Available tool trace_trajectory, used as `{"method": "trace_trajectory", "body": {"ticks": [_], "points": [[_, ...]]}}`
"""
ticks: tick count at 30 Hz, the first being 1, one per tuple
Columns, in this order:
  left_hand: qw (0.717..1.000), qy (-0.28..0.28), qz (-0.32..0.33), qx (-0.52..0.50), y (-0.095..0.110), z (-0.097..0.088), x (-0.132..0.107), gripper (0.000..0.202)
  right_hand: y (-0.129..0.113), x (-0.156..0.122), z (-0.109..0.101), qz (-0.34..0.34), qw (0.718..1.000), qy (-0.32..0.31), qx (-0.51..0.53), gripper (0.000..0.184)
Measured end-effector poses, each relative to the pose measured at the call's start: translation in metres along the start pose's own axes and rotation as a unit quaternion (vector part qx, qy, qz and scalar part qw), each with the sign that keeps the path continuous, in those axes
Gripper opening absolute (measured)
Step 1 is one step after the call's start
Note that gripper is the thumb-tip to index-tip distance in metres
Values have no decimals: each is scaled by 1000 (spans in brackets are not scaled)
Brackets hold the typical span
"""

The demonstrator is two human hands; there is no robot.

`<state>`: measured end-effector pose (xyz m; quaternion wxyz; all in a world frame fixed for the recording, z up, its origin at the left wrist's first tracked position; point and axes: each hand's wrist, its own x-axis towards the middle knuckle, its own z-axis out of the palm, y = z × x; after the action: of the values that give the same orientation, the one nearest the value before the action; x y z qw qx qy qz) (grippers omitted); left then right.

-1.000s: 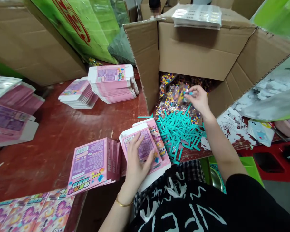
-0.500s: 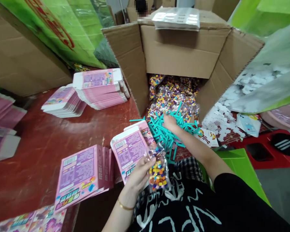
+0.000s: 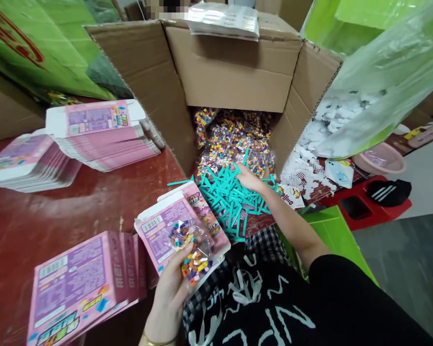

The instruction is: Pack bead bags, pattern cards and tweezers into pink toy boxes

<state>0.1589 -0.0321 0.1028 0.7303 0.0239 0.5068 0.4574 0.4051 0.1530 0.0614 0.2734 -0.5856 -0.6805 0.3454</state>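
Observation:
My left hand [image 3: 173,276] grips a clear bag of colourful beads [image 3: 195,264], thumb on top. The bag lies over a pink and purple box [image 3: 162,235] with its end flap open. Another pink box [image 3: 209,216] sits partly beneath it. Amid a heap of thin teal plastic sticks [image 3: 227,194], my right hand [image 3: 250,179] has its fingers curled together at the upper part. What they pinch is hard to make out among the sticks. Behind the heap, many more bead bags [image 3: 234,139] fill the opening of a cardboard box [image 3: 234,72].
Flat pink cartons [image 3: 104,144] are stacked at the left on the red table [image 3: 104,202]. Several filled-out pink boxes [image 3: 75,283] stand front left. White lacy pieces [image 3: 303,173], a pink basin [image 3: 380,158] and a red stool [image 3: 353,211] with a black striped item are at right.
The view has swung right, so things sit further left. My left hand has brought the bead bag over the open pink box. My right hand stays in the teal heap, its fingers shifted slightly.

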Motion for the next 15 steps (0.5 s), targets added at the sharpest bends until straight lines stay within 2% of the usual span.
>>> {"method": "trace_trajectory", "body": {"ticks": [4,7,9,12,15], "points": [[998,-6,53,38,4,5,6,28,5,-47,-4,13,997,-18,68,43],[986,-23,139,90,8,0,8,38,4,-69,-4,18,995,18,95,25],[975,-54,145,157,6,-6,8,41,-5,-82,3,2,996,34,84,23],[940,-147,118,285,-6,-9,11,39,-33,-102,21,-91,995,13,37,20],[906,-222,132,334,-24,-3,17,37,-46,-114,29,-199,977,-15,70,22]]}}
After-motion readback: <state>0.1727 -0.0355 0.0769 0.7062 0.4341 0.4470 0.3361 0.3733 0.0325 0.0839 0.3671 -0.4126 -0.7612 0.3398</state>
